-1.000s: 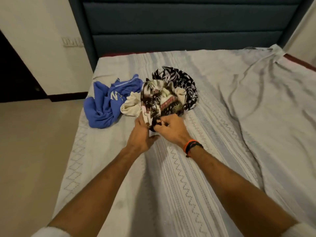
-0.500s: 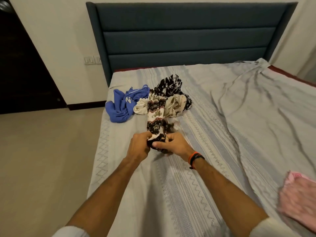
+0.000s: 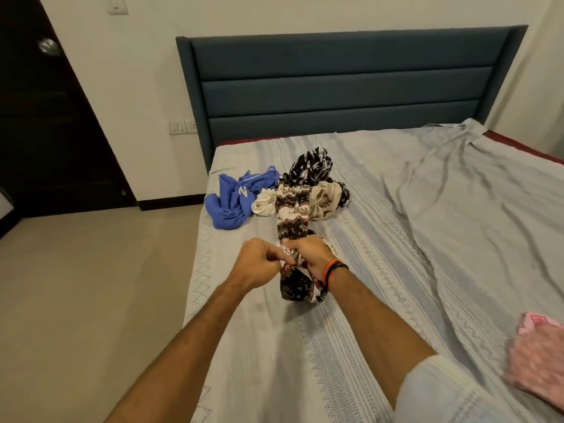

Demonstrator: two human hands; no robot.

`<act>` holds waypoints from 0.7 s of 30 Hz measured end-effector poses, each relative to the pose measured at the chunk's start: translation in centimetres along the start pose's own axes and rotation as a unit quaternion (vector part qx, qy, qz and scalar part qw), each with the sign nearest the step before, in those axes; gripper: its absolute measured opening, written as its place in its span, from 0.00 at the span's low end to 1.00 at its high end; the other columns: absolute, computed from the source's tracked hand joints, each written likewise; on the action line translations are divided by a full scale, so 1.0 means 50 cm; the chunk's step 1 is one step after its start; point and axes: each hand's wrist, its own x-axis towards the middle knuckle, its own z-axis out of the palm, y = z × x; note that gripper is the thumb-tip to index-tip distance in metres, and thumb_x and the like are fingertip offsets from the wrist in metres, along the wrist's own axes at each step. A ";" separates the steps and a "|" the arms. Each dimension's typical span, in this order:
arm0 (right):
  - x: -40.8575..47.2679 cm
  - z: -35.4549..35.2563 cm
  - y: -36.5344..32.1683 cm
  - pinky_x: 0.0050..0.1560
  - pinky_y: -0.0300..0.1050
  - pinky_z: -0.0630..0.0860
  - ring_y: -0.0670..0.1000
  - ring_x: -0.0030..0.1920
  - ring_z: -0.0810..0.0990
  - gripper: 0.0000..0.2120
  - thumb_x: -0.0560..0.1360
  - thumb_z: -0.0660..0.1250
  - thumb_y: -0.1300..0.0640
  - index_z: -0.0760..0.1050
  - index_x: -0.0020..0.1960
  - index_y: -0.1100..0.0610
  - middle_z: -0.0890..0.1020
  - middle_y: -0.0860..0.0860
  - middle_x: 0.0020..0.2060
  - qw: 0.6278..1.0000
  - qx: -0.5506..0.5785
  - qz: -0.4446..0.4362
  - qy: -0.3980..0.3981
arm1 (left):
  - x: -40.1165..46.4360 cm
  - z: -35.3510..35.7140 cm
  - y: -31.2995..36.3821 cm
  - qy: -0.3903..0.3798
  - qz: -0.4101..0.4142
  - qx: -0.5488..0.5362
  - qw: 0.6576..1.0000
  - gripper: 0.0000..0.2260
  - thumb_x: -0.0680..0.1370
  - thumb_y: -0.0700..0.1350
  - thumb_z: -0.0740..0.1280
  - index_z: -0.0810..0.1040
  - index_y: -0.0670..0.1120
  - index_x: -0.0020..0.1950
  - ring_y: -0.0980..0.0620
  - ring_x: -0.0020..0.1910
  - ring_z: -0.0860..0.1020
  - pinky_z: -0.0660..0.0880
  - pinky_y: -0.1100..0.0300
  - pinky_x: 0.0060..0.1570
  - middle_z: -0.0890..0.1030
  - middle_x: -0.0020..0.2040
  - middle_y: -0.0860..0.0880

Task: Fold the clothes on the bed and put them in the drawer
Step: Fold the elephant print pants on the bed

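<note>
A patterned brown, black and cream garment [image 3: 292,209] stretches from the clothes pile toward me across the grey bed [image 3: 381,270]. My left hand [image 3: 259,264] pinches its near end. Right beside it my right hand [image 3: 308,251], with an orange and black wristband, grips the same bunched cloth; a loose end hangs below my hands. In the pile behind lie a blue garment [image 3: 233,201], a cream garment [image 3: 325,199] and a black and white leaf-print garment [image 3: 311,163]. No drawer is in view.
A pink cloth [image 3: 537,361] lies at the bed's right near edge. A rumpled grey sheet [image 3: 473,193] covers the right half. The dark blue headboard [image 3: 345,87] stands against the wall. Beige floor [image 3: 91,285] and a dark door [image 3: 45,117] are on the left.
Both hands have pulled the patterned garment out of the pile toward me, so it now lies stretched long. The view has drawn back, and the pink cloth has come into sight.
</note>
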 end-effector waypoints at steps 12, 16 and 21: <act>-0.122 -0.041 0.030 0.28 0.47 0.58 0.57 0.28 0.65 0.12 0.57 0.62 0.66 0.66 0.31 0.76 0.71 0.60 0.31 0.921 -0.206 -0.124 -0.305 | 0.132 0.068 -0.088 0.025 -0.332 -0.374 0.865 0.29 0.66 0.59 0.75 0.79 0.40 0.59 0.46 0.48 0.83 0.78 0.51 0.53 0.83 0.48 0.41; -0.111 -0.088 0.026 0.35 0.42 0.75 0.54 0.37 0.78 0.06 0.65 0.67 0.65 0.75 0.40 0.68 0.79 0.58 0.37 0.901 -0.309 -0.019 -0.303 | 0.091 0.071 -0.019 0.014 -0.298 -0.433 0.851 0.14 0.75 0.37 0.70 0.80 0.37 0.60 0.43 0.51 0.83 0.80 0.52 0.48 0.84 0.52 0.40; -0.076 -0.115 0.050 0.52 0.62 0.81 0.60 0.62 0.77 0.28 0.66 0.74 0.41 0.76 0.63 0.51 0.77 0.54 0.63 0.979 -0.070 0.073 -0.179 | 0.063 0.027 0.020 -0.046 -0.200 -0.514 0.833 0.13 0.78 0.35 0.66 0.77 0.42 0.61 0.48 0.48 0.81 0.78 0.55 0.53 0.83 0.49 0.45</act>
